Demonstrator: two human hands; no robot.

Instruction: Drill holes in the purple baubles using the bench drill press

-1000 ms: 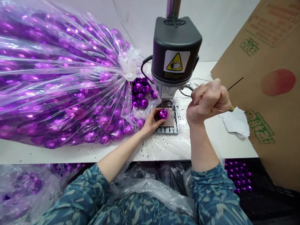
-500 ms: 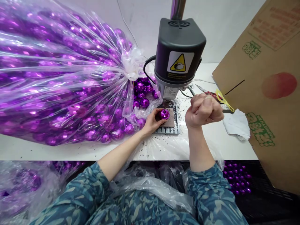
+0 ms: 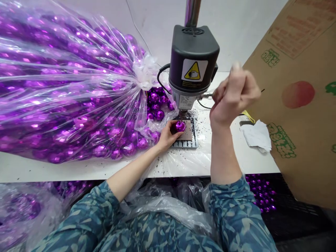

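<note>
My left hand (image 3: 167,135) pinches a small shiny purple ball (image 3: 180,126) and holds it on the metal plate (image 3: 189,137) right under the spindle of a dark grey bench drill (image 3: 193,66). My right hand (image 3: 234,94) is a raised fist closed round the drill's feed lever at the machine's right side; most of the lever is hidden inside the fist. A big clear plastic bag (image 3: 65,91) stuffed with the same purple balls lies on the white table (image 3: 78,169) to the left, its open mouth spilling balls beside the drill.
A large cardboard sheet (image 3: 301,98) leans at the right. A crumpled white cloth (image 3: 256,135) and yellow-handled scissors (image 3: 246,114) lie on the table near it. Dark swarf dusts the tabletop around the plate. More purple balls fill a bin (image 3: 259,192) below the table edge.
My right fist has risen from beside the plate to the level of the drill's motor head. My left hand has kept the ball on the plate.
</note>
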